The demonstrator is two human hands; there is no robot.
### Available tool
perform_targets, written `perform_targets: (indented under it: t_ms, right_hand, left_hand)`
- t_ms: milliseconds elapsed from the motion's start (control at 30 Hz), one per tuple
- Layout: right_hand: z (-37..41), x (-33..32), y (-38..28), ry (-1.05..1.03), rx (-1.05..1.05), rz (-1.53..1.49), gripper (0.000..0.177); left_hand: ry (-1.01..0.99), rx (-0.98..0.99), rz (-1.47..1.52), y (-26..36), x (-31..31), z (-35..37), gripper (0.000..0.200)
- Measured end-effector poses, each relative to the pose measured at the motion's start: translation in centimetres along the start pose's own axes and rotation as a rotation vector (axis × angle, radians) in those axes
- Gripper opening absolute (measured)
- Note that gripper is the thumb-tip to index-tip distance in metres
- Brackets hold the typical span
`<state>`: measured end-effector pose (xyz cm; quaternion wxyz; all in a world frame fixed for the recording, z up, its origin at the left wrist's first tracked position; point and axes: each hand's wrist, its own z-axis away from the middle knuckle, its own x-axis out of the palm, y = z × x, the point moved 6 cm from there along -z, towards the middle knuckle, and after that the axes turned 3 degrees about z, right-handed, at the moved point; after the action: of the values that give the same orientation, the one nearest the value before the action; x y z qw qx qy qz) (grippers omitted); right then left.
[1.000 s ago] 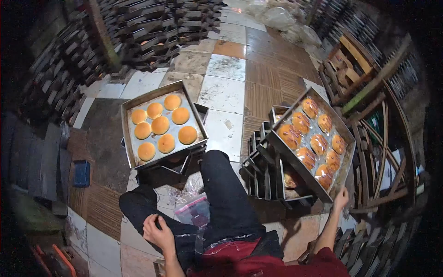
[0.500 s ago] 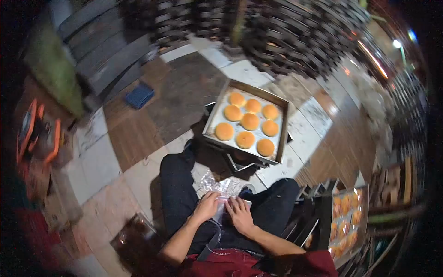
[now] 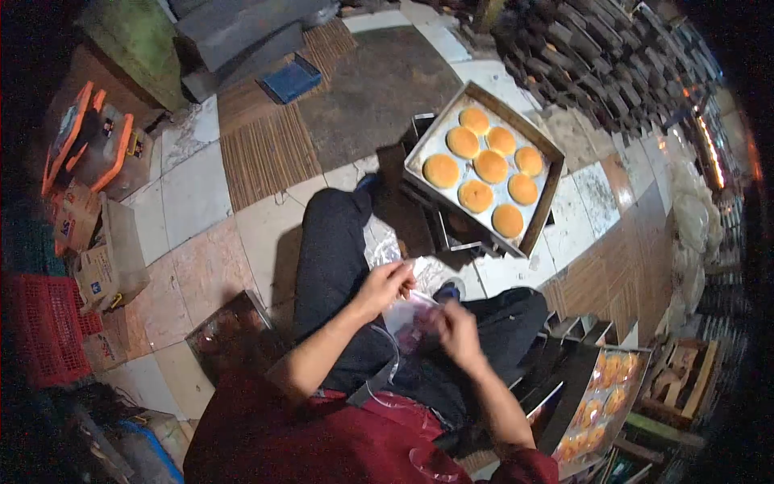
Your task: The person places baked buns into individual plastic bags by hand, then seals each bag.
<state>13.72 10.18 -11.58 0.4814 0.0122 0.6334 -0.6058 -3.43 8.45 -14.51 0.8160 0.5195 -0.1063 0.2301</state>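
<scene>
My left hand (image 3: pixel 389 289) is closed in a pinch on the upper edge of a clear plastic bag (image 3: pixel 409 316) above my lap. The bag hangs loose, and a reddish-purple tint shows through it. At the bag's right side is my right hand (image 3: pixel 458 332), its fingers curled in against the plastic and blurred by motion. Crumpled clear plastic (image 3: pixel 384 247) lies just beyond my left hand. In front of my legs, a square metal tray (image 3: pixel 545 216) of several round golden buns (image 3: pixel 490 166) rests on top of other trays.
To my right, another tray (image 3: pixel 574 403) holds buns under clear plastic. A dark tray (image 3: pixel 234 329) lies at my left. Further left are a red crate (image 3: pixel 50 327), cardboard boxes (image 3: pixel 98 274) and an orange-handled container (image 3: pixel 117 153). A blue tray (image 3: pixel 292 79) sits on the floor ahead.
The camera view has shifted, so the tray of buns appears further right and higher. My hands have moved apart and lifted, and the bag now hangs spread between them.
</scene>
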Motion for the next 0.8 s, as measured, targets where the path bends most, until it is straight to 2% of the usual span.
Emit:
perform_targets:
  t_ms: [33,67,100,133,167,200,267,300,333,400,433,467,533,567,600,667,700,733,800]
  right_hand:
    - [-0.9,-2.4,0.5,0.135,0.122,0.032,0.028]
    - [-1.6,-4.4,1.8,0.352,0.063,0.043,0.034]
    - [-2.2,-7.0,-0.3,0.351,0.177,-0.042,0.036]
    - [-2.7,-7.9,0.7,0.343,0.218,-0.235,0.036]
    - [-2.6,-8.8,-1.3,0.411,0.127,-0.212,0.035]
    - [-2.2,-9.7,-4.0,0.473,0.035,-0.187,0.035]
    - [-0.9,-8.2,-8.2,0.229,-0.353,0.199,0.039]
    - [-0.7,-7.0,-10.5,0.069,-0.399,0.154,0.035]
    - [0.3,-5.0,-9.7,-0.107,-0.508,0.365,0.023]
    - [1.1,-4.9,-10.8,-0.09,-0.601,0.448,0.019]
    - [1.1,-5.3,-10.8,-0.107,-0.6,0.481,0.019]
    - [1.1,-6.1,-10.7,-0.119,-0.598,0.515,0.02]
    - [0.5,-8.3,-10.6,-0.139,-0.624,0.544,0.017]
    - [-0.1,-9.7,-10.8,-0.091,-0.63,0.555,0.017]
    - [-0.7,-11.0,-11.1,-0.042,-0.637,0.567,0.018]
    - [-2.1,-12.8,-11.3,0.015,-0.637,0.51,0.021]
    - [-2.8,-13.3,-11.1,0.033,-0.633,0.503,0.021]
    - [-3.8,-13.7,-11.0,0.053,-0.634,0.495,0.021]
    - [-5.9,-13.4,-11.0,-0.202,-0.676,0.402,0.015]
  left_hand:
    - [-0.032,0.051,0.057,0.3,0.3,0.1,0.035]
    - [-0.035,0.001,0.125,-0.1,0.4,-0.1,0.038]
    - [-0.081,-0.067,0.101,-0.3,0.6,0.0,0.04]
    - [-0.129,-0.129,0.078,-0.6,0.6,0.1,0.042]
    - [-0.236,-0.235,-0.048,-2.1,0.4,-0.3,0.057]
    - [-0.25,-0.239,-0.048,-1.6,1.3,0.0,0.057]
    - [-0.498,-0.494,0.524,-0.7,4.0,1.7,0.077]
    - [-0.552,-0.524,0.801,-0.5,3.8,1.4,0.095]
    - [-0.54,-0.52,0.803,-0.8,3.0,1.3,0.095]
    - [-0.4,-0.416,0.916,2.6,2.6,1.2,0.099]
    - [-0.561,-0.314,0.919,3.7,2.6,1.3,0.1]
    - [-0.553,-0.315,0.929,4.0,2.2,1.2,0.1]
    - [-0.72,-0.127,0.736,6.1,2.3,1.7,0.098]
    - [-0.74,-0.081,0.674,6.8,1.9,1.9,0.084]
    - [-0.743,-0.089,0.685,7.3,1.7,2.1,0.084]
    - [-0.631,-0.127,0.278,7.2,1.2,2.0,0.066]
    - [-0.548,-0.177,0.322,7.3,1.0,2.1,0.042]
    - [-0.543,-0.178,0.329,6.9,0.7,1.8,0.042]
    - [-0.238,-0.249,0.138,4.8,-1.6,0.2,0.023]
